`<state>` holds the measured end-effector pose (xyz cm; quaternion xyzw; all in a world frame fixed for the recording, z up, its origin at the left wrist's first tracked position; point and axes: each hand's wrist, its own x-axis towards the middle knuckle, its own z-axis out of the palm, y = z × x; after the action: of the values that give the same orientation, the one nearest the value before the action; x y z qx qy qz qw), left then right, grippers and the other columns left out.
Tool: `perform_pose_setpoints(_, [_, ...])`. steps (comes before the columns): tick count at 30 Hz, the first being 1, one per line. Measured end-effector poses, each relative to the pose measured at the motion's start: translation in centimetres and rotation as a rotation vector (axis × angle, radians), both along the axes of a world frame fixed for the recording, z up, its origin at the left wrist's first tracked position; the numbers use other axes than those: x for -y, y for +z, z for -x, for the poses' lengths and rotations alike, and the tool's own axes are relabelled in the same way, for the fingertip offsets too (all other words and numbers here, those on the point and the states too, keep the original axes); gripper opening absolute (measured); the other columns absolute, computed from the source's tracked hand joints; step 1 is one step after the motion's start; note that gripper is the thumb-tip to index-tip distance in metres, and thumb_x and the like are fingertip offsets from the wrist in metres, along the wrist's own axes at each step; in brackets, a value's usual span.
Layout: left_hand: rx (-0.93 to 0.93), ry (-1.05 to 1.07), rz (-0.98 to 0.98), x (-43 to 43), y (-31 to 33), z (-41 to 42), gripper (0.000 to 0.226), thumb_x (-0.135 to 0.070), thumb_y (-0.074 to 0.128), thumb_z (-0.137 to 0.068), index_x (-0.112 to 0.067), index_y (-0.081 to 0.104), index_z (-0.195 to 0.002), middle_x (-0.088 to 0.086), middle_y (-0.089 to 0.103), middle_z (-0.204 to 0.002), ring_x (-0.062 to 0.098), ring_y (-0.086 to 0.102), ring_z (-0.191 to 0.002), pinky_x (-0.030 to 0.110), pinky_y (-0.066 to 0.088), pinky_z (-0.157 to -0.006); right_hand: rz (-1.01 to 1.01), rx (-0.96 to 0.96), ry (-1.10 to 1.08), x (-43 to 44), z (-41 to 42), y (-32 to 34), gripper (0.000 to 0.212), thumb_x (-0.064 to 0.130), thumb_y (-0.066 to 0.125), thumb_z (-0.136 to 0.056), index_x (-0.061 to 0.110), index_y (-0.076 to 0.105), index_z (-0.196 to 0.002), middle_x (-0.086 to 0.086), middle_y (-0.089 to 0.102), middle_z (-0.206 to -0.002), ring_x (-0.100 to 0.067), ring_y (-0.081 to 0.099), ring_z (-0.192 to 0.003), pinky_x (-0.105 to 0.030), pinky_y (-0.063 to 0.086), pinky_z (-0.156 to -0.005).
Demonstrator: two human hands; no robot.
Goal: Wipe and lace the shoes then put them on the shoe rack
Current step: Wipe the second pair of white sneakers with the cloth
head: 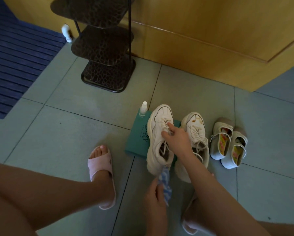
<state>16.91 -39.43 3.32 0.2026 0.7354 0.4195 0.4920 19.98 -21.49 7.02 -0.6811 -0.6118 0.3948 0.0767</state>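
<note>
Two cream chunky sneakers stand on the tiled floor. The left sneaker rests on a teal box; the right sneaker, with a yellowish stain on its toe, stands beside it. My right hand reaches over the left sneaker and pinches its laces near the tongue. My left hand grips a blue-and-white checked cloth that touches that sneaker's heel. The dark tiered shoe rack stands farther back against the wooden cabinet, its shelves bare.
A small clear spray bottle stands on the teal box's far corner. A pair of small grey-white strap shoes sits right of the sneakers. My feet in pink slides flank the spot. A blue ribbed mat lies at left.
</note>
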Motion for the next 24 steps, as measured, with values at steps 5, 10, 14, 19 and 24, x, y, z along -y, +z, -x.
perform_pose_setpoints(5, [-0.196, 0.284, -0.040, -3.2, 3.3, 5.0, 0.014, -0.011, 0.045, -0.096, -0.006, 0.059, -0.098, 0.013, 0.063, -0.088, 0.028, 0.062, -0.083, 0.018, 0.045, -0.064, 0.068, -0.019, 0.026, 0.5, -0.2, 0.8, 0.056, 0.039, 0.048, -0.095, 0.021, 0.032, -0.145, -0.011, 0.055, -0.132, -0.024, 0.055, -0.115, -0.026, 0.042, -0.083])
perform_pose_setpoints(10, [-0.274, 0.234, -0.192, -6.5, 7.5, 7.6, 0.020, -0.019, 0.043, -0.098, -0.007, 0.059, -0.101, 0.002, 0.058, -0.087, 0.016, 0.056, -0.083, 0.006, 0.041, -0.061, 0.126, -0.043, 0.056, 0.7, -0.4, 2.1, 0.055, 0.040, 0.043, -0.097, 0.021, 0.030, -0.146, -0.009, 0.049, -0.139, -0.024, 0.049, -0.123, -0.032, 0.040, -0.098])
perform_pose_setpoints(14, [-0.110, 0.164, -0.259, -10.4, 9.3, 7.9, 0.018, -0.021, 0.046, -0.096, -0.027, 0.056, -0.083, -0.010, 0.062, -0.078, -0.002, 0.059, -0.069, 0.010, 0.048, -0.057, -0.126, -0.153, 0.016, -0.8, -0.8, 4.8, 0.043, 0.036, 0.046, -0.096, 0.019, 0.047, -0.136, -0.002, 0.052, -0.137, -0.018, 0.049, -0.124, -0.030, 0.039, -0.099])
perform_pose_setpoints(19, [0.221, 0.031, -0.230, -17.1, 9.0, 7.5, 0.017, -0.016, 0.045, -0.096, -0.013, 0.061, -0.101, 0.011, 0.067, -0.099, 0.024, 0.065, -0.089, 0.039, 0.052, -0.083, 0.111, -0.621, -0.029, -3.8, -2.0, 7.3, 0.042, 0.038, 0.054, -0.091, 0.022, 0.054, -0.130, 0.002, 0.060, -0.126, -0.014, 0.059, -0.111, -0.026, 0.050, -0.089])
perform_pose_setpoints(24, [0.524, -0.038, -0.179, -22.3, 10.1, 5.1, 0.033, -0.021, 0.040, -0.099, -0.003, 0.051, -0.124, 0.009, 0.064, -0.094, 0.018, 0.063, -0.081, 0.031, 0.054, -0.071, 0.172, -0.637, -0.003, -7.3, -4.7, 7.0, 0.056, 0.031, 0.067, -0.083, 0.021, 0.047, -0.135, -0.004, 0.064, -0.120, -0.018, 0.065, -0.103, -0.032, 0.054, -0.086])
